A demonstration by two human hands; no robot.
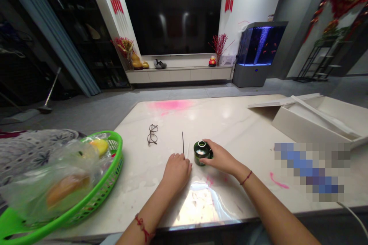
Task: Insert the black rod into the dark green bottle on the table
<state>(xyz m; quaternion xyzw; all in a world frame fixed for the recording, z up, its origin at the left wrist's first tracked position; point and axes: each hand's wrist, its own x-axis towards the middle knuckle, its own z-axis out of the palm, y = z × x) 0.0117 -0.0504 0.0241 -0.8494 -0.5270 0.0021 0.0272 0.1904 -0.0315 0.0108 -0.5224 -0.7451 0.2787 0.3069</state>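
Observation:
My right hand (220, 159) grips a squat dark green glass jar (201, 153) from the right, its fingers covering the jar's far side. The jar stands upright on a white marble table (138, 176) and has a pale round mouth. My left hand (176, 172) is closed just left of the jar, with a thin dark stick (182, 142) rising from its fingers. A short white stick (188, 150) stands beside it, and its lower end is hidden behind the hand.
Wire-rimmed glasses (152, 134) lie left of my hands. A green plastic basket (100, 191) holding fruit in a clear bag sits at the left edge. An open white box (313, 116) stands at the far right. A blurred patch covers part of the tabletop at right.

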